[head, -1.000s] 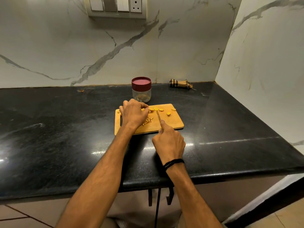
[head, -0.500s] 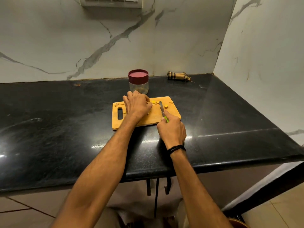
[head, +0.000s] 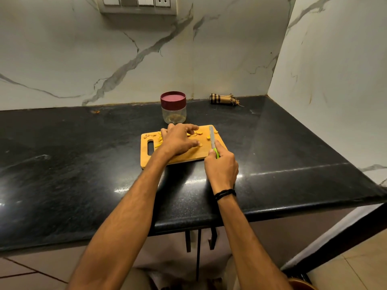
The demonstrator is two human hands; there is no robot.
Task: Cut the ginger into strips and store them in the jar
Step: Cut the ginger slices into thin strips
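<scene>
Gripping the knife [head: 212, 137] in your right hand [head: 222, 169], line up ginger slices [head: 199, 133] with your left hand [head: 178, 141], fingers [head: 191, 128] spread, before cutting.

1 jar [head: 173, 110], 1 board [head: 199, 154], 1 knife [head: 212, 136], 1 rolled cloth [head: 222, 99], 2 hands [head: 178, 141] [head: 222, 170], several ginger pcs [head: 199, 133]
</scene>
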